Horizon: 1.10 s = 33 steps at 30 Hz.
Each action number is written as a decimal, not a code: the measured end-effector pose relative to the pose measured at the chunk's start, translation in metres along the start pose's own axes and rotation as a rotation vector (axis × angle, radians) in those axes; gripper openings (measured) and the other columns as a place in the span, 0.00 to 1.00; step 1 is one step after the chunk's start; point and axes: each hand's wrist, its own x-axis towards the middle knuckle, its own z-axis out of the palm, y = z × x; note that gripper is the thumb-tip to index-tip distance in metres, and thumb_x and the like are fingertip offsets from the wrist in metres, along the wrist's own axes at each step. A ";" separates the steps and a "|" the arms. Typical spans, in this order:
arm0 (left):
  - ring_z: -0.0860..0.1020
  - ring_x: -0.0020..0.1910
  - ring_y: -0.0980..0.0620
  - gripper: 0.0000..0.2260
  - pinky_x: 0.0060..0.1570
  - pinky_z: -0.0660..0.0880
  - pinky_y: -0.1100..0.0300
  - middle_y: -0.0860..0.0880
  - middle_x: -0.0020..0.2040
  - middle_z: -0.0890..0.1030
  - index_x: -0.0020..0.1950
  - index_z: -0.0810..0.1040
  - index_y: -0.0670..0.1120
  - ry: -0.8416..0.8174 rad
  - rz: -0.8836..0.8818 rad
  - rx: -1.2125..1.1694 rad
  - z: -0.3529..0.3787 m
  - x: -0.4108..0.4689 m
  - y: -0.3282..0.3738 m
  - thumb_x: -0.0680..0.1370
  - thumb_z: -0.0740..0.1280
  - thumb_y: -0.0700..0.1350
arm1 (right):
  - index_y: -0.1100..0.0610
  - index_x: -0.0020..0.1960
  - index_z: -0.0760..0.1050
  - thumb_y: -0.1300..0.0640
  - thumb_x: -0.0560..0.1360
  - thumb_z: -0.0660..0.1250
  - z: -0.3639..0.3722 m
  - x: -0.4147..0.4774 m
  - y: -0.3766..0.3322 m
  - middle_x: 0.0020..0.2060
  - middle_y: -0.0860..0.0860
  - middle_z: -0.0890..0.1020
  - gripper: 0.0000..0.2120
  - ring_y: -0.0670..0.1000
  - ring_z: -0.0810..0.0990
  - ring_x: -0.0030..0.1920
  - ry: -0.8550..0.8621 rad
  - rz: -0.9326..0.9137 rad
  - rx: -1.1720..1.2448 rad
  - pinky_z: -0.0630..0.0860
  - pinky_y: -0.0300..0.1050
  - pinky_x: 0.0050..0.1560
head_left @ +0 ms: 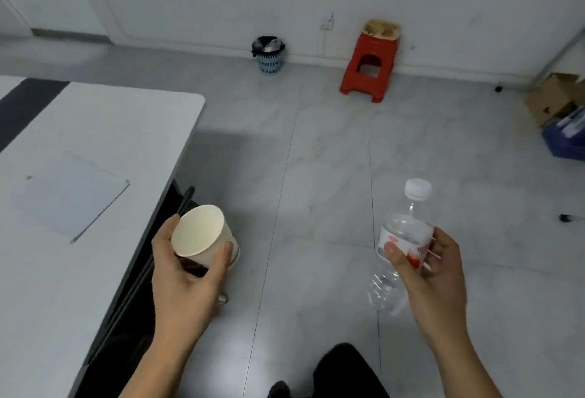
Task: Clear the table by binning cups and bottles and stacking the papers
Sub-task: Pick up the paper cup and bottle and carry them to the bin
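My left hand [182, 274] grips a white paper cup [202, 233] beside the table's right edge, its open mouth tilted toward me; a second cup seems nested under it. My right hand [433, 274] holds a clear plastic bottle [402, 239] with a white cap and a red-and-white label, tilted over the floor. A stack of white papers [69, 195] lies flat on the white table [95, 119] at the left. The small bin [268, 55] with a black liner stands far off against the back wall.
A red plastic stool [368, 62] with a brown object on top stands right of the bin. A cardboard box [554, 98] and a blue crate [566, 141] sit at the right edge. Grey tiled floor stretches between me and the wall. My dark trouser leg [342, 372] shows below.
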 end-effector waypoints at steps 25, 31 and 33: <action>0.80 0.55 0.51 0.35 0.49 0.73 0.62 0.53 0.68 0.74 0.72 0.68 0.55 0.307 -0.083 -0.073 0.355 0.586 0.053 0.68 0.78 0.46 | 0.43 0.62 0.73 0.45 0.62 0.78 0.334 0.683 -0.085 0.57 0.43 0.82 0.31 0.46 0.83 0.55 -0.280 -0.001 -0.027 0.79 0.54 0.60; 0.79 0.57 0.47 0.38 0.53 0.74 0.57 0.53 0.66 0.73 0.74 0.65 0.57 0.237 -0.041 -0.034 0.409 0.771 0.092 0.66 0.75 0.55 | 0.45 0.63 0.72 0.43 0.62 0.76 0.425 0.818 -0.136 0.56 0.43 0.81 0.31 0.45 0.82 0.54 -0.251 -0.013 -0.073 0.80 0.56 0.59; 0.79 0.56 0.49 0.39 0.53 0.74 0.57 0.53 0.66 0.73 0.75 0.64 0.56 0.181 -0.024 -0.017 0.433 0.827 0.107 0.66 0.74 0.55 | 0.47 0.64 0.71 0.41 0.62 0.75 0.445 0.863 -0.149 0.57 0.44 0.80 0.33 0.47 0.81 0.55 -0.213 -0.025 -0.075 0.80 0.56 0.58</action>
